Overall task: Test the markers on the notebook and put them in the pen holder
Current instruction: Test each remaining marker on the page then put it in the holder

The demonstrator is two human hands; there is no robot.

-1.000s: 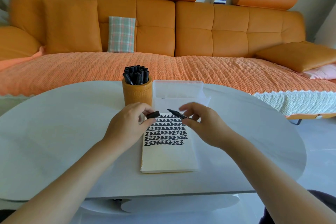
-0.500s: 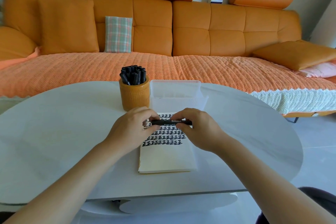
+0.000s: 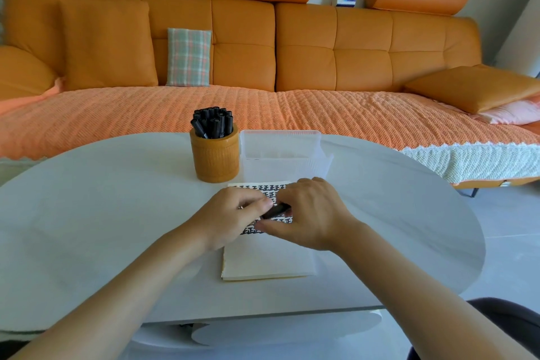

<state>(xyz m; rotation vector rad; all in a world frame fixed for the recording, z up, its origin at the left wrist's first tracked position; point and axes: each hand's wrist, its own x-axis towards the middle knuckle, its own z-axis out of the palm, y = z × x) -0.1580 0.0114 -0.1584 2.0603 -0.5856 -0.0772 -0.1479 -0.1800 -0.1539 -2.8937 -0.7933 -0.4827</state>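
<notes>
A notebook [image 3: 267, 261] lies open on the white table [image 3: 102, 213], its upper half covered with rows of black marks. Both hands meet above it on one black marker [image 3: 277, 210]. My left hand [image 3: 230, 218] pinches the marker's left end, and my right hand [image 3: 306, 216] wraps over its right part, hiding most of it. Behind the notebook to the left stands an orange pen holder [image 3: 214, 156] filled with several black markers [image 3: 212, 123].
A clear plastic box [image 3: 282, 152] sits just right of the pen holder, behind the notebook. An orange sofa [image 3: 263, 67] with cushions runs behind the table. The table's rounded edge curves away at the right, with grey floor beyond.
The cap in my left hand and the marker in my right hand came together. Both hands have closed in on the joined marker, now held lower over the notebook.
</notes>
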